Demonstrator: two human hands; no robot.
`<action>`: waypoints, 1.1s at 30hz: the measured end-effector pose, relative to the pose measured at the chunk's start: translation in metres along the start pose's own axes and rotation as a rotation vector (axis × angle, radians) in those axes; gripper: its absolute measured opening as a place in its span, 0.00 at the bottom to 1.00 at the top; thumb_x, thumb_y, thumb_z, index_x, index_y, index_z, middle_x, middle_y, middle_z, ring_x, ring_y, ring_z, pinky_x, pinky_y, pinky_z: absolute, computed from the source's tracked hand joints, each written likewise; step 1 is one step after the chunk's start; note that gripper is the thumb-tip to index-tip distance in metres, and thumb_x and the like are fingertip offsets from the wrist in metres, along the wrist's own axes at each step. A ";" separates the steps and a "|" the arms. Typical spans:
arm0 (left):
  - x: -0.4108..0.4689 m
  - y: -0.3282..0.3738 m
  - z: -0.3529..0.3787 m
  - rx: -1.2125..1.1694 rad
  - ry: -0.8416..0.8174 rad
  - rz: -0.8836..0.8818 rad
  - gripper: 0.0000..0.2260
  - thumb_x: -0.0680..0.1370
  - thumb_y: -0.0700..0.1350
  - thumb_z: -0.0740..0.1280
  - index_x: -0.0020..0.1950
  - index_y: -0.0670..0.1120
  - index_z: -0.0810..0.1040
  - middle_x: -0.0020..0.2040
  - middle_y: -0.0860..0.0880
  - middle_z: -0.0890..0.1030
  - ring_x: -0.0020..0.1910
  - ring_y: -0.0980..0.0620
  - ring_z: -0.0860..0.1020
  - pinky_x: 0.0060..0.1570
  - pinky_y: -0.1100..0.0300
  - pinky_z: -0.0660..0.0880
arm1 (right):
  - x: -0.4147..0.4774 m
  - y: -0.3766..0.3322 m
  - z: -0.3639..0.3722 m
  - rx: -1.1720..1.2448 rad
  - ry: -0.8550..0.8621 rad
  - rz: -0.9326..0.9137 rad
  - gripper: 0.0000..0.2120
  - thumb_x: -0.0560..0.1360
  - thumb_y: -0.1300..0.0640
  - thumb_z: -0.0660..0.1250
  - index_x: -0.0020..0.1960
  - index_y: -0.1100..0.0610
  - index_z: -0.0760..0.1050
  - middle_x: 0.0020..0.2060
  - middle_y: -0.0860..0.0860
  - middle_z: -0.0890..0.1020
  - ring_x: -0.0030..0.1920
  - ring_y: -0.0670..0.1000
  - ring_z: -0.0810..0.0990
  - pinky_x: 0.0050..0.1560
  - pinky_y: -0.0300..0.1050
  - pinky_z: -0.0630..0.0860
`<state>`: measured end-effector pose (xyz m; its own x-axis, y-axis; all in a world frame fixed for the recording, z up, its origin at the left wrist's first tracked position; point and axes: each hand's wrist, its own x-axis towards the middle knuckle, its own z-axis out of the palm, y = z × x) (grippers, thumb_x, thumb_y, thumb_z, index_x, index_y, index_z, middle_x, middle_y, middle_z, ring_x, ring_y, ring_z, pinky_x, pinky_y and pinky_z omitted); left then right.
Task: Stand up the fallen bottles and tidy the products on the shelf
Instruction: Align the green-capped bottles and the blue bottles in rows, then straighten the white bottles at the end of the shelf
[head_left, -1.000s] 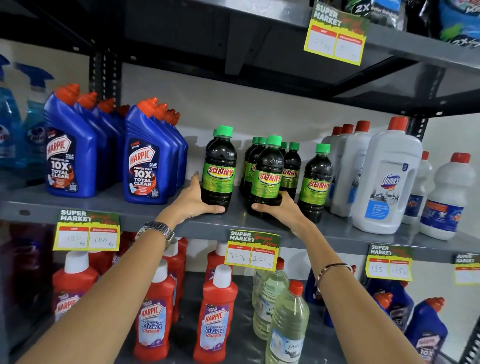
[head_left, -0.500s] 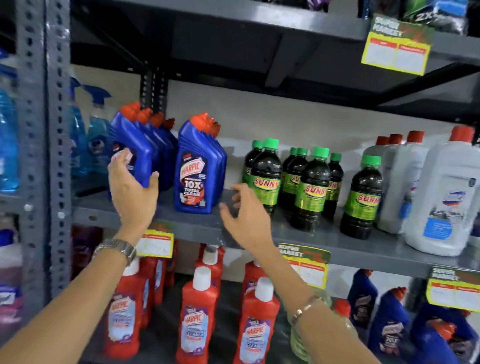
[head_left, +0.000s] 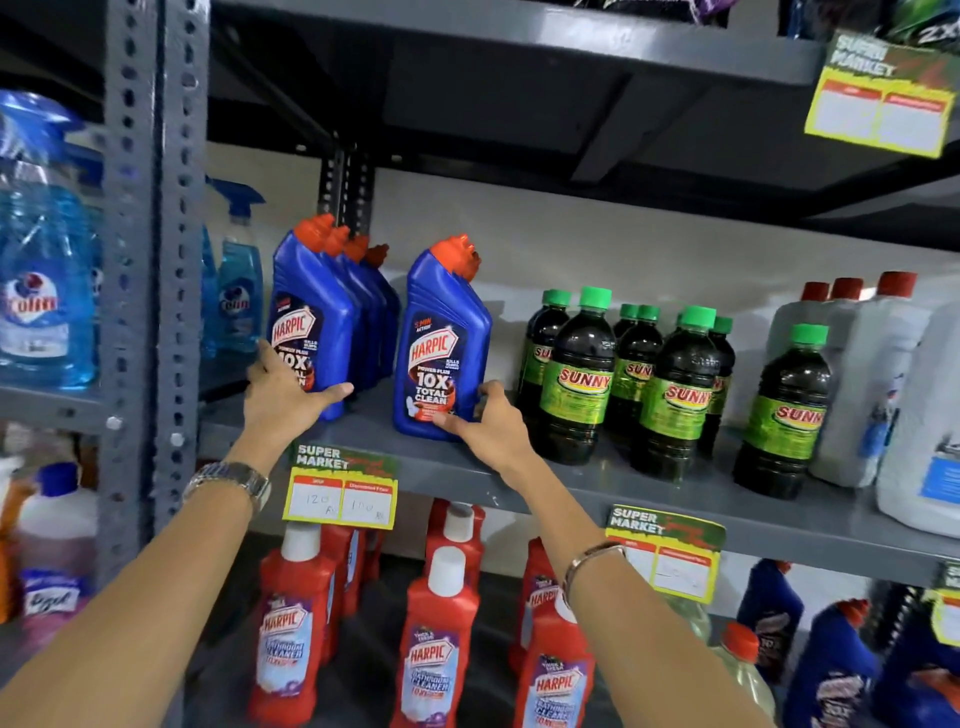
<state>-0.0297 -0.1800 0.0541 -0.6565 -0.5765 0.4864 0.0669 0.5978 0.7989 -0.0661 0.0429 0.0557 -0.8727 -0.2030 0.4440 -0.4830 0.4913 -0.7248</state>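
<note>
Two rows of blue Harpic bottles with orange caps stand upright on the grey middle shelf (head_left: 649, 499). My left hand (head_left: 283, 397) wraps the base of the front bottle of the left row (head_left: 306, 317). My right hand (head_left: 491, 423) grips the lower right side of the front bottle of the right row (head_left: 441, 338). To the right, several dark Sunny bottles (head_left: 582, 374) with green caps stand upright in a loose group, one (head_left: 787, 410) set apart nearer the white bottles.
White Domex bottles (head_left: 872, 374) with red caps fill the shelf's right end. A perforated grey upright (head_left: 150, 260) stands left, with blue Colin bottles (head_left: 41, 291) beyond it. Red Harpic bottles (head_left: 439, 644) crowd the lower shelf. Price tags (head_left: 340, 493) hang from the shelf edge.
Both hands have left the Sunny bottles and moved left to the blue Harpic rows. Half a second ago the right hand was open in the air; now it grips the right row's front bottle.
</note>
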 end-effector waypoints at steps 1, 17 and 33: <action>0.000 0.000 -0.001 0.010 -0.002 -0.003 0.51 0.68 0.53 0.75 0.75 0.39 0.43 0.74 0.33 0.55 0.72 0.36 0.57 0.67 0.44 0.59 | 0.000 0.000 0.000 -0.002 -0.001 -0.001 0.32 0.67 0.47 0.74 0.63 0.60 0.64 0.59 0.57 0.77 0.58 0.58 0.77 0.52 0.48 0.73; -0.056 0.038 0.022 -0.235 0.498 0.258 0.31 0.74 0.47 0.69 0.72 0.37 0.60 0.71 0.38 0.65 0.70 0.41 0.63 0.68 0.47 0.62 | -0.041 0.005 -0.030 0.214 0.359 -0.221 0.12 0.75 0.53 0.65 0.57 0.52 0.69 0.46 0.45 0.78 0.47 0.44 0.78 0.51 0.44 0.77; -0.268 0.297 0.236 -0.560 -0.033 0.737 0.20 0.74 0.40 0.68 0.65 0.40 0.71 0.66 0.43 0.73 0.65 0.46 0.70 0.66 0.58 0.63 | -0.122 0.179 -0.348 -0.262 1.259 -0.053 0.20 0.71 0.56 0.64 0.60 0.64 0.71 0.57 0.63 0.76 0.59 0.63 0.74 0.57 0.56 0.70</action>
<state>-0.0107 0.2835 0.0774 -0.3245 -0.1364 0.9360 0.8238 0.4456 0.3505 -0.0216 0.4498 0.0555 -0.1157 0.6375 0.7617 -0.3611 0.6874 -0.6302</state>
